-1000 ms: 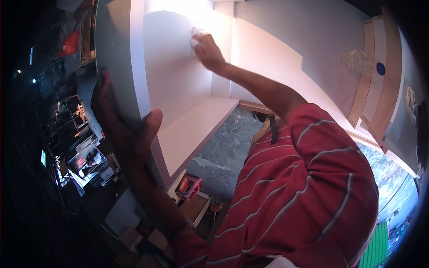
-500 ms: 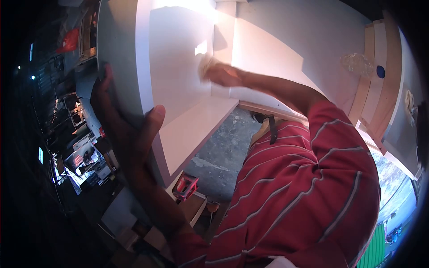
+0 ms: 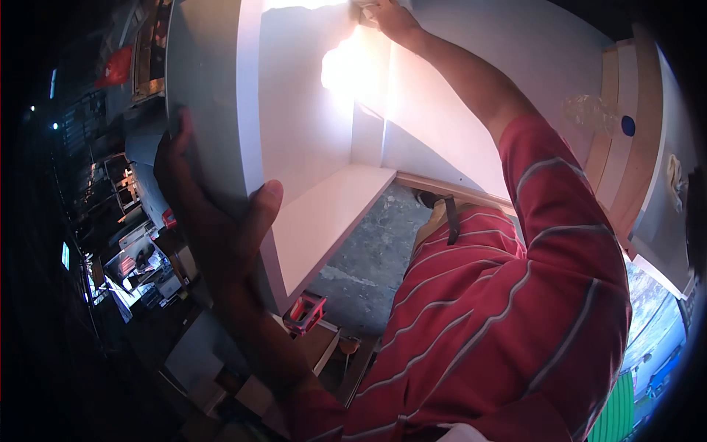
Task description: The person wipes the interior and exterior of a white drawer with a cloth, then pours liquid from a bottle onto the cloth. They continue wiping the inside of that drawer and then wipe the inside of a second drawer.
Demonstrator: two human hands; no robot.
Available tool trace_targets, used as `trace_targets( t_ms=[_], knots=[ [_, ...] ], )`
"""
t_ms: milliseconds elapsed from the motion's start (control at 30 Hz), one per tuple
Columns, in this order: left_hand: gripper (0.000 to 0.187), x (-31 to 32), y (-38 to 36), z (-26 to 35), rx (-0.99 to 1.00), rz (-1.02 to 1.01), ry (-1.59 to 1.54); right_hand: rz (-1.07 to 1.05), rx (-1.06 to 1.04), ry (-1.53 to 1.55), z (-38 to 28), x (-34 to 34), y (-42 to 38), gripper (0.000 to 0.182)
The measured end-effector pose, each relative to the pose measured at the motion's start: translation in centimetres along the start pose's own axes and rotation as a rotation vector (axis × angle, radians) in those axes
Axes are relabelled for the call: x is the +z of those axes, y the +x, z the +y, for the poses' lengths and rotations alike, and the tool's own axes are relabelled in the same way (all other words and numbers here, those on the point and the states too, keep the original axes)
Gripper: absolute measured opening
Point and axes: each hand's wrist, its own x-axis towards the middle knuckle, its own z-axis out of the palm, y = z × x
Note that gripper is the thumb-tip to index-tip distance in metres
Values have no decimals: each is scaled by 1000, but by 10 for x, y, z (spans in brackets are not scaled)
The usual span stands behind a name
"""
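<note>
Moved since the earlier frame: upward with the right hand point(image 3: 398, 23), from beside the far corner post to the top of the view, inside the white, box-shaped cabinet point(image 3: 302, 118).

Closed there around a small, pale wad point(image 3: 364, 7) – partly cut off, so impossible to tell its material, long axis or contact with the pale, upright corner post point(image 3: 366, 140). Held at the fingertips, to the left of the right hand in view, by far the nearer of the two. Well apart from the wad, with the left hand point(image 3: 213, 217) spread wide on the cabinet's flat, grey outer side point(image 3: 206, 96) – thumb at its narrow, white front edge point(image 3: 251, 118).
</note>
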Motion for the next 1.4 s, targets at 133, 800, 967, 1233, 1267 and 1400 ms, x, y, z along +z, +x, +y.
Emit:
trace_targets(
  t_ms=[133, 800, 967, 1233, 1267, 1400],
  knots=[
    [89, -2, 1, -7, 53, -3, 102, -1, -243, 242, -18, 28, -41, 23],
    [89, -1, 2, -3, 32, -6, 67, -87, -147, -877, 22, 7, 14, 27],
    [88, -3, 0, -6, 45, 14, 149, 8, -296, -864, -3, 8, -7, 37],
    [87, -3, 1, -4, 67, -24, 94, -243, -70, -764, 12, 10, 30, 34],
    [87, -3, 0, -4, 48, -28, 71, -113, -92, -785, 11, 12, 23, 28],
    [86, -4, 0, -6, 43, 3, 126, -173, 173, -666, -9, -2, 7, 26]
  ],
)
